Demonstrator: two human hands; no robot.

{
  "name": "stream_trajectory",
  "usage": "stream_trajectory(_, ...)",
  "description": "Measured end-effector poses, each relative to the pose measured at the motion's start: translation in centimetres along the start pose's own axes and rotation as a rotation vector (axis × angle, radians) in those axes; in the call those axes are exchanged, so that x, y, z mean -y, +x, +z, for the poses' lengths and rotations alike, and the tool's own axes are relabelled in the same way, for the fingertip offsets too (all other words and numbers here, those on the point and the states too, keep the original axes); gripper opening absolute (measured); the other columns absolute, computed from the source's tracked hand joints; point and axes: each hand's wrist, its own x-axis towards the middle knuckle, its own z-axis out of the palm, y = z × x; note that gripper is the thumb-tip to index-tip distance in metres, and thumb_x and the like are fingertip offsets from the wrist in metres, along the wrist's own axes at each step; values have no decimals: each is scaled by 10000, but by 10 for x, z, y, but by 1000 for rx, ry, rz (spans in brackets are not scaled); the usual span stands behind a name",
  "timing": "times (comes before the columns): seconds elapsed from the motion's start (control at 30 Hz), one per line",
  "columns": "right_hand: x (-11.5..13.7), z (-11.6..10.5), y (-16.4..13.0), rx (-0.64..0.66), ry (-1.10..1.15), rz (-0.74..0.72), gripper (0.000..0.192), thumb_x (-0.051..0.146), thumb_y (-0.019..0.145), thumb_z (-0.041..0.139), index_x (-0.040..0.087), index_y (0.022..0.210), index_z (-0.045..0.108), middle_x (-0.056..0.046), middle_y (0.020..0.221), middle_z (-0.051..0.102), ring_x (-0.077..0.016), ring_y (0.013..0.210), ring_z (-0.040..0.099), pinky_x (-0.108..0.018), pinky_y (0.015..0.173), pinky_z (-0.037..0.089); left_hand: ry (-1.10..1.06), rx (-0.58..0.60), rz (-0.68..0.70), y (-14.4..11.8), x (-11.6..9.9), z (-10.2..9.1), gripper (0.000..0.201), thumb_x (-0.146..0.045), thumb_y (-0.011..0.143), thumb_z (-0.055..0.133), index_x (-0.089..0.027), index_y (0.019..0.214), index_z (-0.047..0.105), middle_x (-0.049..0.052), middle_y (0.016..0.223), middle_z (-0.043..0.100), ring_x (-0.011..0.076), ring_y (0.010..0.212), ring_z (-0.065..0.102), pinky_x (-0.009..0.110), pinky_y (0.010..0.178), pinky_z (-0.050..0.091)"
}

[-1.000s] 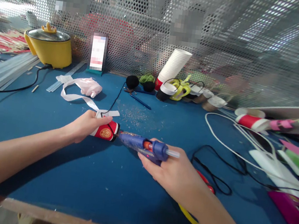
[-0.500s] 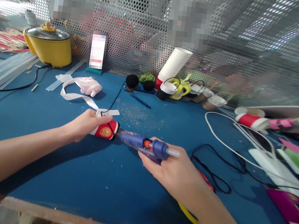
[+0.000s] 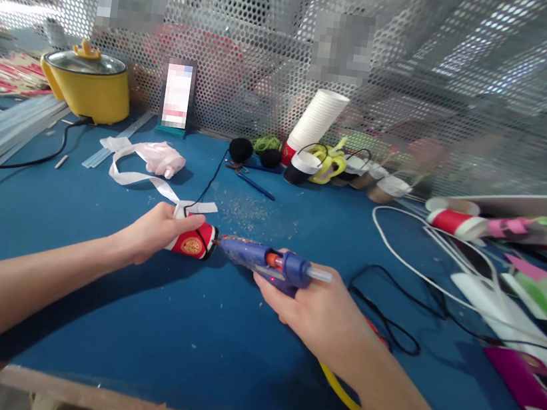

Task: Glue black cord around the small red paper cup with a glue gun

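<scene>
A red paper cup (image 3: 192, 245) with a gold emblem lies on its side, my left hand (image 3: 162, 227) closed around its white-rimmed end. Black yarn (image 3: 209, 186) runs from a black yarn ball (image 3: 241, 150) down to the cup and lies across it; a dark band rings the cup's right end. My right hand (image 3: 304, 310) grips a blue hot glue gun (image 3: 261, 257), with a clear glue stick jutting from its back. The gun's nozzle points left, at the dark-banded end of the cup. Whether the tip touches the cup I cannot tell.
White ribbon (image 3: 143, 180) lies beyond my left hand. At the back stand a yellow pot (image 3: 94, 94), a phone (image 3: 177, 95) and stacked white cups (image 3: 317, 120). Small cup baskets (image 3: 303, 167), a white cable (image 3: 398, 253) and black cord (image 3: 389, 321) lie to the right.
The glue gun's nozzle has shifted slightly at the cup's right end, and the gun has moved a little to the right. My left hand still holds the cup in place.
</scene>
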Motion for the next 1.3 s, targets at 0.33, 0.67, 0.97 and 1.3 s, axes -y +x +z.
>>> stream_trajectory(0.33,-2,3,4,-36,33,85,73,199,734,529,184,673,568,0,602,600,-109,489,514,-213,482,405,38,-26,67,0,2,1,380,-534,644,623,-157,610,593,9,450,537,145,445,512,234,394,262)
stream_trajectory(0.67,1,3,2,8,99,201,104,250,753,530,190,670,547,43,465,517,-93,377,458,-207,395,377,31,-39,31,-5,-6,5,382,-520,615,635,-139,616,608,19,505,580,148,479,521,236,424,303)
stream_trajectory(0.97,0,1,1,19,69,105,88,200,745,515,181,684,575,15,557,579,-89,415,470,-199,424,393,64,-46,44,-4,-3,3,379,-530,627,622,-152,611,596,1,434,536,128,412,482,230,382,243)
stream_trajectory(1.3,3,-3,0,39,87,159,107,197,715,509,187,614,545,16,520,545,-97,423,455,-208,407,364,73,-35,65,-6,-4,4,359,-509,636,622,-163,564,557,-1,430,521,124,402,461,240,384,232)
